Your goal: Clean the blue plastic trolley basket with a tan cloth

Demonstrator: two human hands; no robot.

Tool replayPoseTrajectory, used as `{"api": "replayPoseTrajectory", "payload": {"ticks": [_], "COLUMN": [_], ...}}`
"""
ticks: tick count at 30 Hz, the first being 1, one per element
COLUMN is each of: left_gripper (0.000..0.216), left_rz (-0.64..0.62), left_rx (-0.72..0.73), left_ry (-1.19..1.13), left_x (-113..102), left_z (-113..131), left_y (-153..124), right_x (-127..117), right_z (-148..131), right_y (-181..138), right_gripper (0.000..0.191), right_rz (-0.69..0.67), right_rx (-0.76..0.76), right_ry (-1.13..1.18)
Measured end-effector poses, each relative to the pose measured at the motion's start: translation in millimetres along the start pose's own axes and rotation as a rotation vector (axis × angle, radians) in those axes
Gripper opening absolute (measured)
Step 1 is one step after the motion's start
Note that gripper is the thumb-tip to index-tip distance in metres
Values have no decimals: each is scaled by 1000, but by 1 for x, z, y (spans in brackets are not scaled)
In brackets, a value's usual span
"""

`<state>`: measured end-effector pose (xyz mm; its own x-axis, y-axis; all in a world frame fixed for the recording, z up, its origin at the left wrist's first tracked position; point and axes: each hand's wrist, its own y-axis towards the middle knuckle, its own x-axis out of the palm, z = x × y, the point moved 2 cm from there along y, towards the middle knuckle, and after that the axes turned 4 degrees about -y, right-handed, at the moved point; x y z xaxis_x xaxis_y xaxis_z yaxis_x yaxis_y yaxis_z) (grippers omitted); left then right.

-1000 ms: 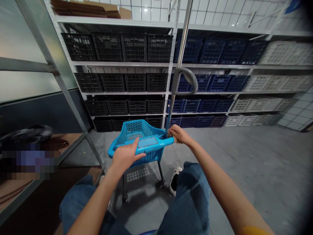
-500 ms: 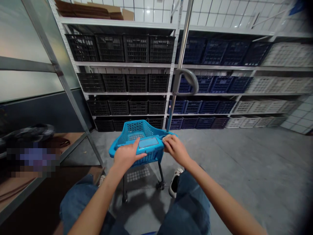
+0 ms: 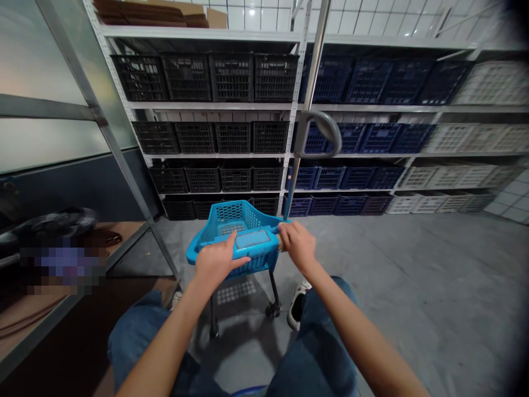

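From the head camera, taking the cart's basket as the centre of the dial with 12 o'clock straight ahead, the blue mini shopping cart (image 3: pixel 229 212) stands upright on the concrete floor (image 3: pixel 397 270), directly in front of the person; its handle bar (image 3: pixel 248 252) faces back toward 6 o'clock, so both hands reach it from behind.

The left hand (image 3: pixel 215 259), at 7 o'clock, rests over the bar with index finger and thumb spread apart, the rest curled out of sight; a grip that probably steadies the cart, whose small casters (image 3: pixel 273 310) would otherwise let it roll. The right hand (image 3: pixel 300 242), at 4 o'clock, has its fingers bent close together at the bar's right part, pinching something tan (image 3: pixel 282 241), perhaps folded cloth; too little shows to tell. Between the hands lies the bar's inset panel (image 3: pixel 253 239), uncovered by either palm.

At 1 o'clock a metal pole (image 3: pixel 316 66) rises with a grey D-shaped grip (image 3: pixel 303 135), likely put high for someone standing; whether its foot joins the cart is hidden. The jeans-clad knees (image 3: pixel 322 331) sit at 5 and 7 o'clock, straddling the cart, which seems to suit its low height.

Beyond, the shelving is sorted by colour, presumably for quick finding: black crates (image 3: pixel 235 138) toward 12; navy crates (image 3: pixel 382 138) at 2; white crates (image 3: pixel 450 138) nearer 3.
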<state>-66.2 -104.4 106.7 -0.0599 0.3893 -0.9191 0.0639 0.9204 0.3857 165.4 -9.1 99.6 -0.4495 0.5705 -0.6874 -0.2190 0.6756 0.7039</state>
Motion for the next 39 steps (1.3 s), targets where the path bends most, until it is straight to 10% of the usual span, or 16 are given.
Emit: {"api": "replayPoseTrajectory", "payload": {"ticks": [6,13,21,29,36,39], "left_gripper": [95,66,60,66,62,62], "left_rz": [-72,-119,-89,8,-8,-21], "left_rx": [-16,91,66,90,66,58], "left_ry": [-25,-60,-121,-126,-104,-102], "left_x": [-10,-20,-12,-4,-5,-6], "left_z": [-1,-43,-45,-44,-42,-43], "left_y": [1,-6,-9,-11,-12,-11], "right_x": [1,-4,3,-3,1,4], "right_z": [-38,9,-101,-32,-123,-122], "right_y": [0,13,14,27,31,41], "right_gripper": [33,39,35,38,39,40], "right_rz": [14,75,-40,-86,-372,-453], "right_rx": [-353,-197,-495,-144,-313,-326], "right_ry": [47,-81,82,32,8,0]}}
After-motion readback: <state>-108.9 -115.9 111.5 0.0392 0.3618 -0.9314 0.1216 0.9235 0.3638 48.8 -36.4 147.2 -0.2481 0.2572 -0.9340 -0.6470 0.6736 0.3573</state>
